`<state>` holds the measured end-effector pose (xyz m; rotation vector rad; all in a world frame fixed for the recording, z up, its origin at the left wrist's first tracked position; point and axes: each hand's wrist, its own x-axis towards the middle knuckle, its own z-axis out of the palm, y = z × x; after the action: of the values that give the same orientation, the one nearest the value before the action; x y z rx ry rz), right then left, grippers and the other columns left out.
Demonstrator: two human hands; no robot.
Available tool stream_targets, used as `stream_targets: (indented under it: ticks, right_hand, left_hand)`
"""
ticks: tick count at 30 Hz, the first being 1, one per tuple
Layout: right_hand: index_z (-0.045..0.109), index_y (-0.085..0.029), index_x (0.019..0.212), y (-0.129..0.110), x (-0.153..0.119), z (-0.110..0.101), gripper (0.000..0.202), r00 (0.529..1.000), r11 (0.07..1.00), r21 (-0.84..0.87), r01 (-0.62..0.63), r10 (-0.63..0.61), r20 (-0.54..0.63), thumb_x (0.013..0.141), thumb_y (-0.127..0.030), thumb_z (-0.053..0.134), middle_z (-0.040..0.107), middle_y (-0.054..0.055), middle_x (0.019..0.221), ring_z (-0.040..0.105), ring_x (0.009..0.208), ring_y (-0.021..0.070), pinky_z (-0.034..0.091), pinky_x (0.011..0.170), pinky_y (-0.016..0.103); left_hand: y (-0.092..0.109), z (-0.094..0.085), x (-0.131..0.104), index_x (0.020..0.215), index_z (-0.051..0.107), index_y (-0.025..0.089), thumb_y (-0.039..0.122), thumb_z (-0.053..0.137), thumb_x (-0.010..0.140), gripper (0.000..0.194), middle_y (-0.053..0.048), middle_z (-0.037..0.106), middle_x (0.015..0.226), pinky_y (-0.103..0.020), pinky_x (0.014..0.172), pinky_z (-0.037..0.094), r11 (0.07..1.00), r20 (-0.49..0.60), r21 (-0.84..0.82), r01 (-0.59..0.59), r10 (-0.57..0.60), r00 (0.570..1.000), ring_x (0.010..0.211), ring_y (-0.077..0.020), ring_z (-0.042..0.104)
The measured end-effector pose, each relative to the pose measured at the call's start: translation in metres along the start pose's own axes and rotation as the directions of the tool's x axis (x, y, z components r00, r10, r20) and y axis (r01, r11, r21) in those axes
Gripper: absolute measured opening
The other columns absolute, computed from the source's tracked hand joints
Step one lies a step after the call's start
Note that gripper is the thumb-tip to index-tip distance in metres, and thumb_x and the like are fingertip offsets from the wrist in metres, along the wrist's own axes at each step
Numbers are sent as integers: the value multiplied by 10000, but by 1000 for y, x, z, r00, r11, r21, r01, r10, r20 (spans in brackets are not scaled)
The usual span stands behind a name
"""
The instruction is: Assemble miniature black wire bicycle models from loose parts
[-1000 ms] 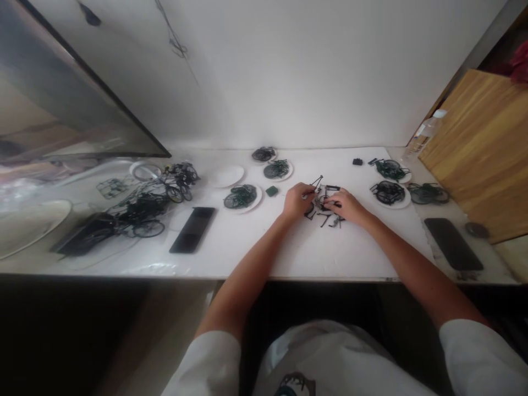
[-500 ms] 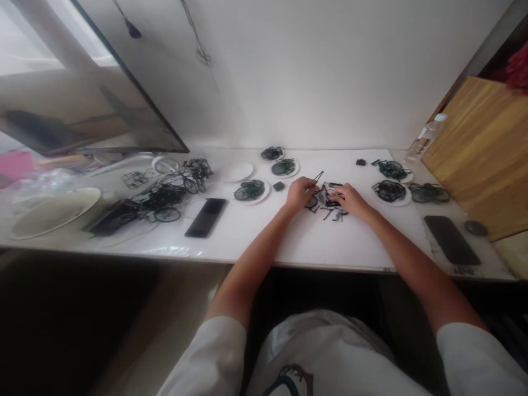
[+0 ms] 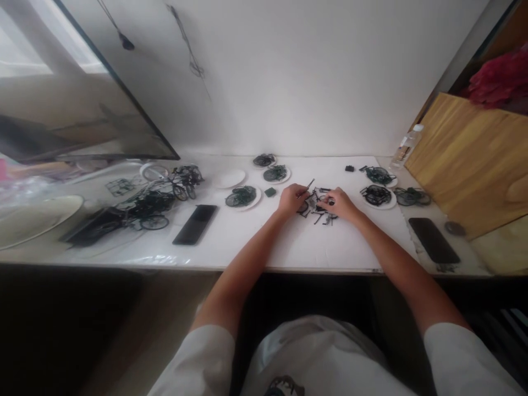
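Pale wall (image 3: 305,82) rises behind a white-topped table (image 3: 305,247), and through the head camera I look down on two bare hands working close together but apart. Between them, on the white surface, lies a loose cluster of small, thin, dark model-bicycle parts (image 3: 318,218), too fine for me to name one by one. Left hand (image 3: 291,199) is closed at the fingertips on a thin, dark, rod-like piece (image 3: 311,183), whose long axis slants from the grip up to the right, pointing toward the wall and past the cluster's far side. From that hand the cluster lies to the right, its edge just beside the fingers. Right hand (image 3: 344,206) is the nearer one, reaching in from the other side, fingertips bent down among the parts; I cannot tell whether they pinch one or merely rest there. Farther out, a small dark-green block (image 3: 270,192) sits left of the left hand, with a round white plate (image 3: 259,199) of dark-green wiry parts beyond it. Past the right hand, another white plate (image 3: 393,204) carries blackish parts, and a black phone (image 3: 434,240) lies nearer the table's front edge.
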<state>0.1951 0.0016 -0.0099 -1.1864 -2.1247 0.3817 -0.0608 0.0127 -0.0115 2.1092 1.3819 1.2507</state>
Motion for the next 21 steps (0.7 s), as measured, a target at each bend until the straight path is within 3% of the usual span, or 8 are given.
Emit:
stream_targets:
  ticks: [2, 10, 21]
  right_hand:
    - [724, -249, 770, -5, 0, 0, 378, 1000, 999, -44, 4, -4, 17, 915, -577, 843, 695, 86, 815, 654, 999, 319, 590, 933, 455]
    - [781, -236, 842, -13, -2, -4, 307, 996, 990, -109, -88, 90, 12, 881, -522, 887, 728, 97, 877, 699, 983, 306, 603, 918, 411]
    - [852, -237, 1001, 2, -1, 5, 179, 987, 986, -56, -159, 160, -1, 934, -400, 820, 784, 101, 1036, 765, 955, 260, 629, 957, 385]
  left_hand:
    - [0, 0, 0, 999, 842, 228, 352, 768, 950, 152, -76, 777, 961, -354, 804, 569, 1000, 1, 15, 6, -6, 1000, 861, -222, 711]
    - [4, -1, 0, 1008, 851, 235, 378, 761, 970, 174, -71, 787, 965, -332, 805, 573, 1000, 7, -15, 3, -3, 1000, 848, -203, 704]
    - [9, -3, -1, 960, 829, 214, 460, 647, 1033, 315, -81, 763, 904, -340, 777, 529, 1000, 9, 19, 3, -3, 1000, 828, -214, 684]
